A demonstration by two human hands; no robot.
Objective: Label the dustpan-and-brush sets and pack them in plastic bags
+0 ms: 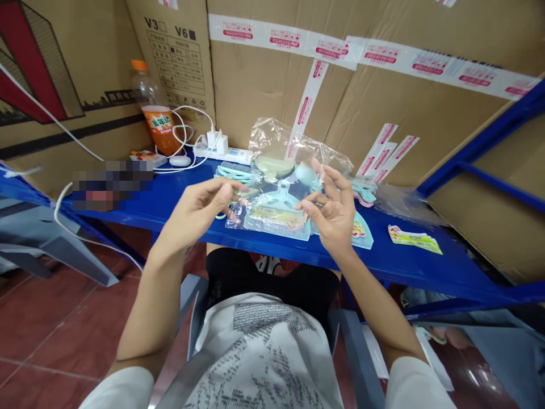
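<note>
In front of me is a clear plastic bag (238, 218), with a light blue, fan-shaped plastic piece (279, 199) and a yellow-green printed card (276, 217) seen in or through it. My left hand (208, 204) has its thumb and fingers closed on the bag's left side. On the right side, my right hand (334, 213) pinches the film between thumb and forefinger, its other fingers raised and bent. Behind the film are a pale green rounded piece (275, 166) and a light blue comb (234, 171). Another light blue piece (364, 236) lies partly hidden by my right hand.
Printed cards (415, 240) and clear film (404, 203) lie on the blue table (464, 267) at right. Light blue and pink pieces (364, 193) sit nearby. At back left stand an orange drink bottle (159, 125) and a power strip (234, 154) with white cables. Cardboard (264, 85) walls the back.
</note>
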